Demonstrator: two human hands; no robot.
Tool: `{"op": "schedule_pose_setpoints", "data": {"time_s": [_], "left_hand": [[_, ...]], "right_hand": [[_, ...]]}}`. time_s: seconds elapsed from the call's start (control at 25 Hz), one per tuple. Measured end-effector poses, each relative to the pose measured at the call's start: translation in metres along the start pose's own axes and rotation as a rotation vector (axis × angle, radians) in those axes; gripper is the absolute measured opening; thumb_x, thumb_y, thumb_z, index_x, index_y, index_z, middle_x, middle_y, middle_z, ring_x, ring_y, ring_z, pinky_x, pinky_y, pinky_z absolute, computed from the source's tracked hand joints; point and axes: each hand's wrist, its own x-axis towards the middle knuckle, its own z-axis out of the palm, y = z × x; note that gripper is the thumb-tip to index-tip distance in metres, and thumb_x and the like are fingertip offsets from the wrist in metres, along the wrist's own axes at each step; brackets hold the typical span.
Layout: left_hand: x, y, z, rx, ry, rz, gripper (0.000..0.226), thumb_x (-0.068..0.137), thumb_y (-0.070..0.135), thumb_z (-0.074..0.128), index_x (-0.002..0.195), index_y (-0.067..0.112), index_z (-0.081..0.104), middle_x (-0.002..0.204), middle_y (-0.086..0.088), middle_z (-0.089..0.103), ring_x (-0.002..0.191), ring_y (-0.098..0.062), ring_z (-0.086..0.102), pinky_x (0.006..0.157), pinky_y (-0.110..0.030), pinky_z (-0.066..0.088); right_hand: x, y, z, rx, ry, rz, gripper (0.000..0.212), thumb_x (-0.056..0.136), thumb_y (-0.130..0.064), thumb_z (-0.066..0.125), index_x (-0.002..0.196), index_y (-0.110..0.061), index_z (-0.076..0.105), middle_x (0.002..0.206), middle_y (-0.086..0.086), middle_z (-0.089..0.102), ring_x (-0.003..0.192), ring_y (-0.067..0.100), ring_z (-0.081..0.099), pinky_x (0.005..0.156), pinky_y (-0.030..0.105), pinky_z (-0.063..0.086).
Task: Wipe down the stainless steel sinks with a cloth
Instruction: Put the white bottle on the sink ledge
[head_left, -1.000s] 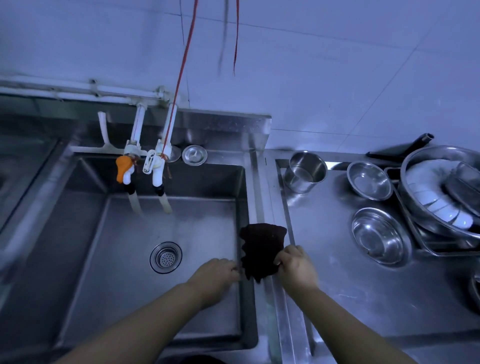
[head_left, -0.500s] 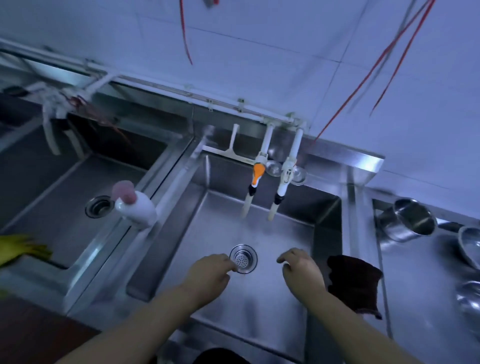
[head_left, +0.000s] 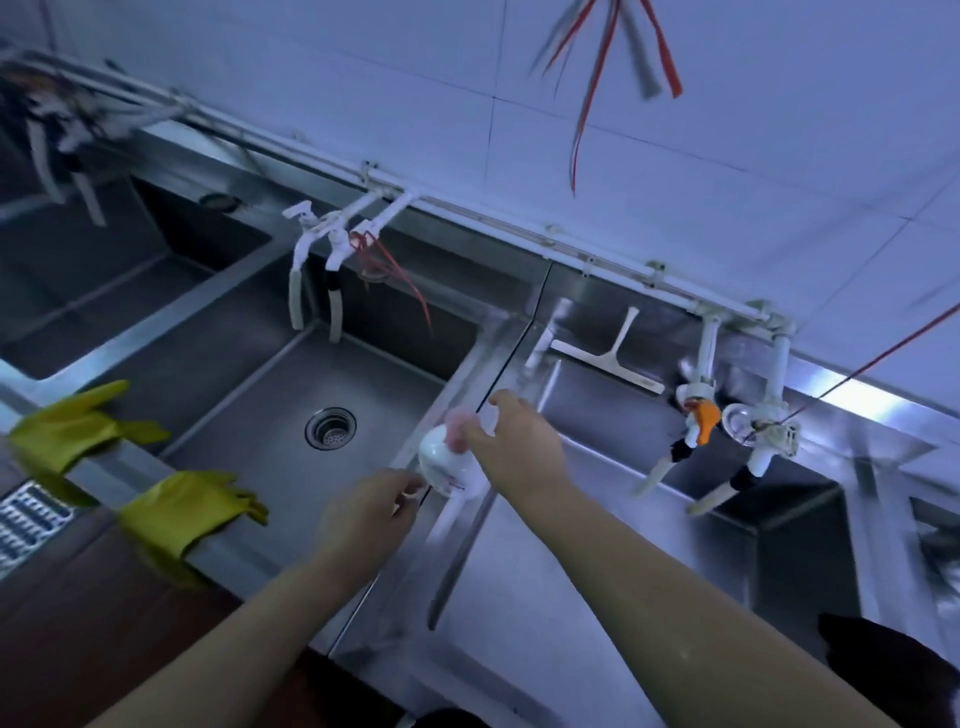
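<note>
Starting at the far left, two yellow rubber gloves (head_left: 78, 423) hang over the front rim of the bench (head_left: 244, 551), limp and folded, one partly draped into the left sink (head_left: 270, 395). That sink shows a round drain strainer (head_left: 330, 428) in its floor and white taps (head_left: 332, 270) above its back wall.

On the ridge between the two sinks stands a white dispenser bottle (head_left: 449, 465) with a pink pump top. The left hand (head_left: 363, 512) sits at the bottle's lower side, fingers curled in beside its base; whether they truly grip it or only touch it cannot be told through the blur. The right hand (head_left: 511, 447) reaches over the top, fingers loosely bent around the pink pump, the index finger stretched past it. The bottle looks like light, smooth plastic, likely slick if wet and easy to tip on so narrow a ridge, so steadying the body low while pressing the pump from above seems the sound way to handle it.

Further right, the right sink (head_left: 623, 571) has a white squeegee (head_left: 613, 358) leaning on its back wall and two more taps (head_left: 696, 421), one with an orange handle.

The dark cloth (head_left: 893, 670), the thing the task depends on, lies at the lower right edge of the view, on the bench beside the right sink, well apart from both hands. It looks soft, floppy and absorbent; it should bunch easily, so gathering it in a full palm rather than by a corner would probably give the firmest wiping pressure on the steel.
</note>
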Motion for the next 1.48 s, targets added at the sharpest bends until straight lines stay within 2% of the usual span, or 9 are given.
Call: {"op": "schedule_pose_setpoints", "data": {"time_s": [0.2,0.4,0.52,0.72,0.84,1.0,1.12,1.28,1.48], "left_hand": [[0.011,-0.023,-0.013,0.03,-0.06,0.011,0.024,0.091,0.02,0.054,0.111,0.027,0.065,0.108,0.012,0.067,0.095,-0.008,0.061,0.075,-0.015,0.038],[0.024,-0.018,-0.002,0.026,-0.149,0.013,0.021,0.091,0.021,0.054,0.106,0.026,0.068,0.104,0.009,0.069,0.094,-0.013,0.062,0.076,-0.021,0.043],[0.032,0.0,0.02,0.016,-0.243,0.059,0.02,0.09,0.022,0.054,0.102,0.029,0.068,0.102,0.008,0.07,0.092,-0.013,0.063,0.076,-0.024,0.047],[0.038,0.06,0.071,0.054,-0.408,0.238,0.019,0.093,0.025,0.052,0.105,0.029,0.066,0.1,0.01,0.069,0.092,-0.011,0.062,0.072,-0.02,0.041],[0.036,0.106,0.107,0.066,-0.489,0.288,0.02,0.094,0.024,0.051,0.105,0.029,0.066,0.103,0.013,0.067,0.094,-0.008,0.061,0.079,-0.022,0.045],[0.036,0.161,0.15,0.105,-0.528,0.332,0.02,0.093,0.024,0.05,0.104,0.029,0.066,0.107,0.016,0.066,0.1,-0.008,0.06,0.085,-0.025,0.047],[0.037,0.199,0.187,0.139,-0.522,0.347,0.021,0.093,0.024,0.049,0.106,0.029,0.065,0.108,0.014,0.067,0.097,-0.008,0.059,0.08,-0.022,0.045],[0.04,0.233,0.221,0.166,-0.526,0.323,0.024,0.095,0.026,0.045,0.11,0.032,0.063,0.112,0.018,0.063,0.099,-0.005,0.057,0.063,-0.004,0.031],[0.047,0.251,0.243,0.185,-0.538,0.292,0.024,0.095,0.026,0.044,0.109,0.031,0.063,0.112,0.016,0.064,0.097,-0.006,0.058,0.074,-0.017,0.039]], "right_hand": [[0.021,-0.025,0.022,-0.172,-0.053,0.083,0.035,0.08,-0.051,0.051,0.093,-0.018,0.051,0.077,-0.004,0.056,0.072,0.02,0.052,0.054,0.026,0.036],[0.016,-0.006,0.012,-0.106,-0.057,0.19,0.019,0.08,-0.036,0.053,0.083,-0.017,0.051,0.073,-0.004,0.054,0.073,0.021,0.055,0.05,0.024,0.035],[-0.009,0.037,-0.003,-0.031,-0.027,0.29,0.022,0.078,-0.038,0.056,0.086,-0.018,0.058,0.08,-0.003,0.063,0.077,0.019,0.059,0.056,0.027,0.046],[-0.058,0.128,-0.04,-0.151,-0.007,0.346,0.014,0.081,-0.034,0.055,0.083,-0.02,0.054,0.071,-0.008,0.053,0.07,0.018,0.051,0.05,0.024,0.032],[-0.081,0.193,-0.064,-0.26,-0.063,0.401,0.013,0.082,-0.031,0.051,0.083,-0.018,0.047,0.076,-0.004,0.051,0.074,0.022,0.048,0.052,0.026,0.029],[-0.091,0.271,-0.111,-0.307,-0.059,0.495,0.018,0.08,-0.028,0.051,0.072,-0.017,0.039,0.067,-0.003,0.044,0.067,0.023,0.044,0.047,0.025,0.024],[-0.075,0.324,-0.153,-0.301,-0.005,0.526,0.017,0.082,-0.029,0.052,0.073,-0.017,0.044,0.069,-0.002,0.049,0.067,0.024,0.047,0.055,0.026,0.033],[-0.03,0.373,-0.204,-0.287,0.148,0.516,0.02,0.085,-0.029,0.051,0.089,-0.009,0.056,0.077,0.004,0.059,0.072,0.026,0.052,0.059,0.028,0.035],[0.037,0.412,-0.244,-0.263,0.237,0.432,0.019,0.084,-0.031,0.054,0.093,-0.015,0.054,0.079,0.004,0.059,0.076,0.027,0.057,0.06,0.028,0.038]]}}
